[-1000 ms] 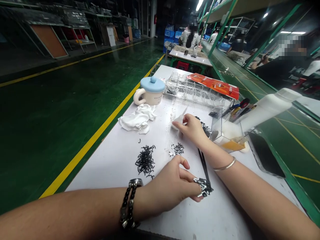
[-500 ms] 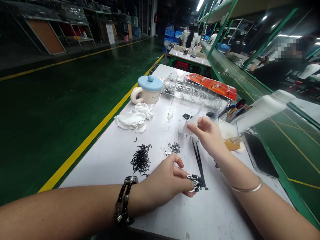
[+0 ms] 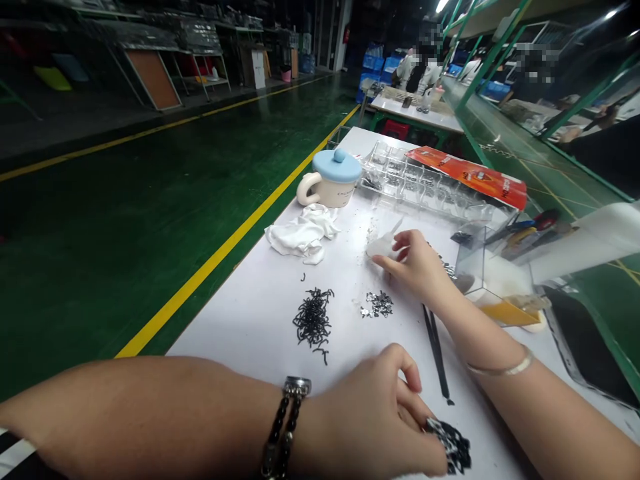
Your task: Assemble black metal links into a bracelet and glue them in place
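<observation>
My left hand (image 3: 385, 413) is low in the view, with its thumb and fingers pinched on a small black-and-silver part (image 3: 450, 445). Farther up the table, my right hand (image 3: 417, 263) has its thumb and fingers around a small translucent white bottle (image 3: 381, 245) with a thin tip. Black tweezers (image 3: 436, 353) lie on the table below the right wrist. Left of the hands is a pile of short curved black pieces (image 3: 313, 319). A smaller pile of black and silvery bits (image 3: 378, 304) lies between that pile and the tweezers.
A lidded mug (image 3: 333, 183) and a crumpled white cloth (image 3: 305, 233) stand at the left edge. Behind are a clear compartment tray (image 3: 415, 183) and an orange packet (image 3: 475, 177). A clear tool holder (image 3: 493, 267) and a phone (image 3: 590, 340) are at right.
My right hand has shifted the bottle leftward over the table, towards the cloth. My left hand has drawn the black-and-silver part nearer to me, away from the tweezers. The view has turned left.
</observation>
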Tool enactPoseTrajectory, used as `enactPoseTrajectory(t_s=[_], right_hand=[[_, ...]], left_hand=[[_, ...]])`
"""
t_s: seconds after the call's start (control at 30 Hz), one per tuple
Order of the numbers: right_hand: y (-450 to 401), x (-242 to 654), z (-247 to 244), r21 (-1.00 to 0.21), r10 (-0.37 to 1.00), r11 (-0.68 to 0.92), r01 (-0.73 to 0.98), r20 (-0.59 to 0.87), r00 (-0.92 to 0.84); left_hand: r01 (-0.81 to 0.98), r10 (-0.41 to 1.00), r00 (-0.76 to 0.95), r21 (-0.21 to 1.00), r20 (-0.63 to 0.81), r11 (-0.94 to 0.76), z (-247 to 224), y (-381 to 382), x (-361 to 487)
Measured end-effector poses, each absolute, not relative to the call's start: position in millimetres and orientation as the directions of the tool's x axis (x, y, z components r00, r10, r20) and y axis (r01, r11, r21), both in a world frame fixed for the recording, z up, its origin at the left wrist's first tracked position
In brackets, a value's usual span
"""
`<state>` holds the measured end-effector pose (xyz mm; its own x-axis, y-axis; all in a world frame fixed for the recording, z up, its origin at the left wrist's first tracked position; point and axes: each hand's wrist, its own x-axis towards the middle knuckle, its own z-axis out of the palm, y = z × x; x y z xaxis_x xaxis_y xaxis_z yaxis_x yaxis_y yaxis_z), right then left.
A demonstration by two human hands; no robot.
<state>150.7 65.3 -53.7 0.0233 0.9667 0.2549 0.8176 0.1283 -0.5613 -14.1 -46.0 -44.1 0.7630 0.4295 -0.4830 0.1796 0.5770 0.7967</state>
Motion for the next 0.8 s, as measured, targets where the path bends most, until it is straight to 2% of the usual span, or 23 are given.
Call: enactPoseTrajectory(t_s=[0.1,0.2,0.3,0.43,0.6,0.8], right_hand=[[44,142,-41,-0.505,0.949,0.264,0.822,0.291,-0.126],[31,122,-30,-0.505,0.866,0.486,0.713,0.165,-0.473],[35,102,-31,-0.539,0.763,0.569,0.621,0.063,-0.643],[56,93,-40,-0.588,0.725,0.559,0.584,0.005,-0.689],[67,95,-44,-0.619,0.740,0.495,0.609,-0.066,-0.669],[63,101,-44,-0.615,0.773,0.467,0.635,-0.064,-0.631]], left_hand=[[0.160,0.413,0.817,0.846,-0.403,0.509,-41,-52,-19],[0.082,0.377,0.879,0.872,-0.292,0.483,-41,-55,-21],[0.070,0.380,0.885,0.885,-0.267,0.459,-43,-55,-21],[0.115,0.391,0.868,0.888,-0.308,0.445,-40,-50,-21],[0.215,0.392,0.836,0.886,-0.385,0.412,-29,-45,-20],[0.219,0.413,0.829,0.898,-0.377,0.380,-27,-46,-18]])
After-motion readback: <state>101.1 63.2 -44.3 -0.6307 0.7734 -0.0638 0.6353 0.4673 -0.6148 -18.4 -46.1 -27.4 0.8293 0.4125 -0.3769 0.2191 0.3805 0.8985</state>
